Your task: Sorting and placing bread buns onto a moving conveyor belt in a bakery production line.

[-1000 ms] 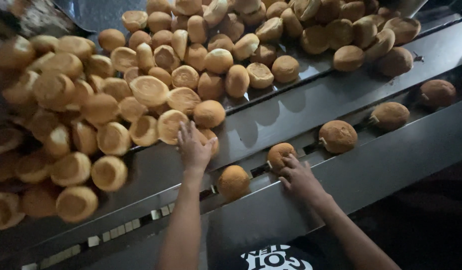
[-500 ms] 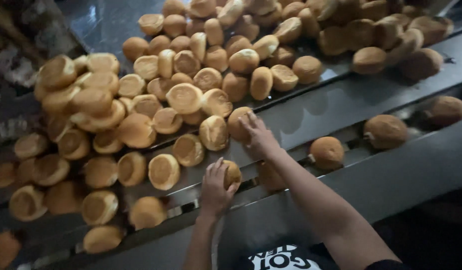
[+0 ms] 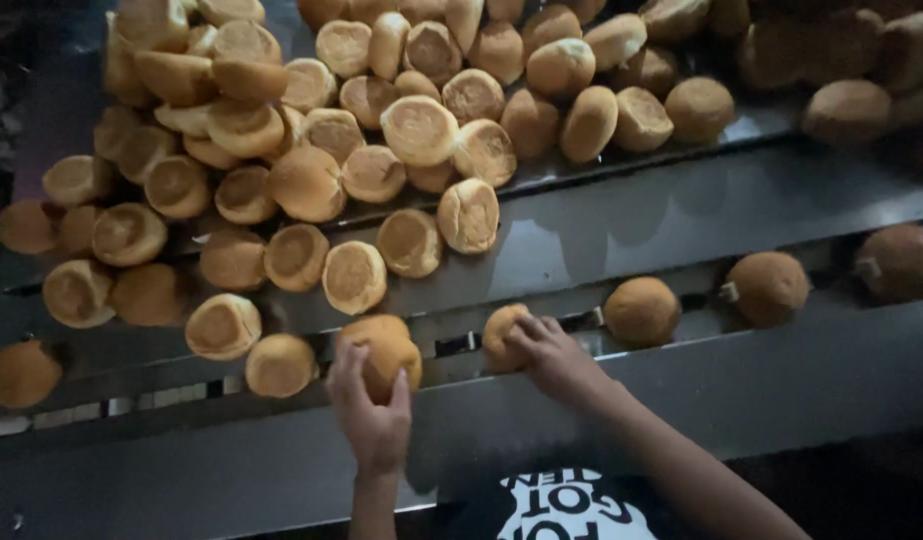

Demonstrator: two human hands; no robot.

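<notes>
Two buns in hand at the near edge of a steel sorting line. Left hand [image 3: 373, 420] closed round a golden-brown bun [image 3: 386, 350], gripping it from below, fingers up its left side. Right hand [image 3: 553, 355] cupped over a second bun [image 3: 503, 337], fingertips curled on its top; held or merely pressed, hard to tell.

Both buns low in the middle of the view, at the lip of the narrow near channel [image 3: 681, 375], just beside each other yet apart. Further right in that same channel, three more buns in single file: one [image 3: 641, 311] close to the right hand, another [image 3: 767, 288] beyond it, a third [image 3: 901, 262] at the frame edge. At far left, a lone bun [image 3: 21, 372] well apart from the rest.

By the look of it, barely begun: a large heap of buns [image 3: 381, 130] crowding the upper steel tray [image 3: 621, 235], many bottom up with pale flat undersides showing, only a few in line below.

Round, domed, evenly browned, matte crust; no splits or burns visible in this dim light.
</notes>
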